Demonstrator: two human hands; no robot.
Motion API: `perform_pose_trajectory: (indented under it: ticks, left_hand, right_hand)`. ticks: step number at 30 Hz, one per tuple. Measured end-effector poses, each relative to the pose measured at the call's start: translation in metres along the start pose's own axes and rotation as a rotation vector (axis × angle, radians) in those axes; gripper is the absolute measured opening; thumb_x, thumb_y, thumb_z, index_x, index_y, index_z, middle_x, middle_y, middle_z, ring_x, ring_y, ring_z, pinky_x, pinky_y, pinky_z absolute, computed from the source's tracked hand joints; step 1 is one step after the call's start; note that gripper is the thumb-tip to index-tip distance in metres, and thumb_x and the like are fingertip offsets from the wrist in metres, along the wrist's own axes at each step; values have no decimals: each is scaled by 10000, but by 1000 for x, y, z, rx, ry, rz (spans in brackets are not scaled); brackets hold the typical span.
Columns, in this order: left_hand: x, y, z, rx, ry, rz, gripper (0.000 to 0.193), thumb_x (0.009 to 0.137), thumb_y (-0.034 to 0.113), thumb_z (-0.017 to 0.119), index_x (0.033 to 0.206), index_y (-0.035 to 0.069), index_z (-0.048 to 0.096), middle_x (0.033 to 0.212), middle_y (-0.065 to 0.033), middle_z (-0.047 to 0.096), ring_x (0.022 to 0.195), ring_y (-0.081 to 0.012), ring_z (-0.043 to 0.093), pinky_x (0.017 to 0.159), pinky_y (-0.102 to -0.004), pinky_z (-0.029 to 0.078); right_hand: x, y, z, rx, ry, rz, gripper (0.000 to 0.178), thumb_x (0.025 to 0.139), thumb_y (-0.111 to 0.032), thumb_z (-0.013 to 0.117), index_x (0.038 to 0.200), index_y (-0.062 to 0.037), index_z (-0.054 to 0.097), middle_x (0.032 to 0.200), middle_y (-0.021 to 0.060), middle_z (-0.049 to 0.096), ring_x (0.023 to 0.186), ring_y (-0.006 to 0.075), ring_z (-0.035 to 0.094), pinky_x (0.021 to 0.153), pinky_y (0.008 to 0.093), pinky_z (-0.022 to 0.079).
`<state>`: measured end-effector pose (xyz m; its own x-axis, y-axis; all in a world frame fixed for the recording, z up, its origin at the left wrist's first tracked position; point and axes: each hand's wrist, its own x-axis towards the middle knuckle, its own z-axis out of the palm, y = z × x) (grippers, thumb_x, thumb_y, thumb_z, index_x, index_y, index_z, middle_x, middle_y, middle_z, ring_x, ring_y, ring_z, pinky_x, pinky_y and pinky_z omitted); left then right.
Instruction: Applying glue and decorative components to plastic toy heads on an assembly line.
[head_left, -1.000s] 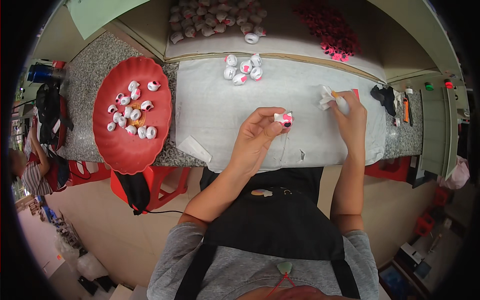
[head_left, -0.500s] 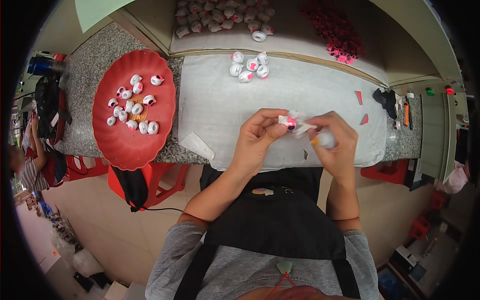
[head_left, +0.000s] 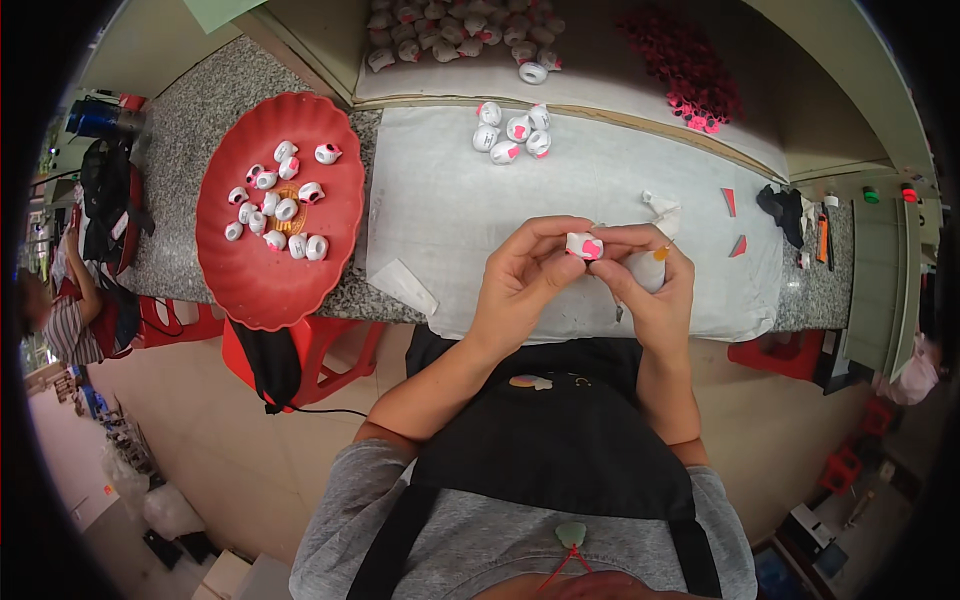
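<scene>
Your left hand (head_left: 520, 275) and the fingertips of your right hand (head_left: 667, 305) pinch the bead (head_left: 584, 246) between them, over the sheet (head_left: 430, 200). Earlier, your right hand held the tissue (head_left: 662, 210) against it; now that lies on the sheet beyond. The same hand still grips the bottle (head_left: 647, 271).

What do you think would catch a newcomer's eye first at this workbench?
Probably the big red tray on the left, with small white pieces scattered in it. Next, in the middle, the left hand holds a white-and-pink piece beside the right hand, which grips a white bottle. At the back, a heap of white pieces sits left of a pink pile.
</scene>
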<state>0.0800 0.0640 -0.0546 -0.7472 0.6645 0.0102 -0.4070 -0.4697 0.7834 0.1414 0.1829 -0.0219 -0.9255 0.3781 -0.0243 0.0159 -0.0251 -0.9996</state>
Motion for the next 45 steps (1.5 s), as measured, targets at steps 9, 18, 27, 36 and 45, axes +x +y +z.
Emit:
perform_pose_trajectory:
  ticks: [9,18,27,36,45]
  left_hand:
    - [-8,36,-29,766,260,516,230,792,10,428,1015,-28,465,956,-109,512,888,-171,481,786,-258,360]
    - [9,84,-65,1865,358,607,290,699,70,559,986,54,518,988,-106,496,898,-238,466,757,-314,374]
    - [57,27,-39,1826,120,445,294,597,-1,609,874,53,524,865,-52,499,771,-235,491,660,-304,406]
    - [28,16,9,509,36,152,231,715,-51,506,943,-13,507,943,-83,495,810,-132,517,700,-240,431]
    - [15,-4,22,163,-49,78,310,709,-42,540,1006,-21,457,973,-130,506,874,-168,522,756,-286,444]
  right_hand:
    - [3,3,6,101,-42,-9,244,677,-4,574,917,15,537,714,46,539,586,60,442,518,174,349]
    - [0,19,-19,-30,-26,3,372,658,-4,538,1019,4,446,803,64,500,584,58,412,455,166,330]
    - [-20,16,-40,248,33,-77,333,678,-80,472,982,-16,354,928,123,382,660,161,455,486,244,396]
    - [-29,-1,-52,336,234,-172,287,658,-54,552,898,3,406,952,95,403,697,158,466,483,249,412]
    - [-30,-9,-42,257,561,-468,367,609,-113,672,843,-49,397,841,77,408,645,113,422,499,216,381]
